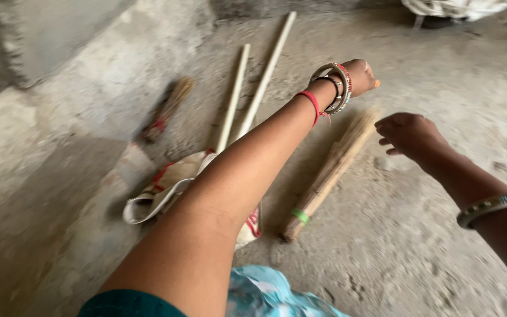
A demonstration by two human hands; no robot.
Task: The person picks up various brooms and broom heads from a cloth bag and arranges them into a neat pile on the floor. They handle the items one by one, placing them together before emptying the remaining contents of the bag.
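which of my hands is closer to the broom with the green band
Right. The right hand hovers beside the brush end of the broom, just to its right. The left hand reaches past that end, higher in the view, slightly farther off.

My left hand [360, 76] stretched far forward, wrist bangled, fingers curled, my right hand [409, 134] hovering, loosely open, palm down

One head-worn view, looking steeply down

The camera sits above the person's own arms, close to them, tilted forward and down onto the concrete floor [418, 235], reaching a wall [60, 35] at top left.
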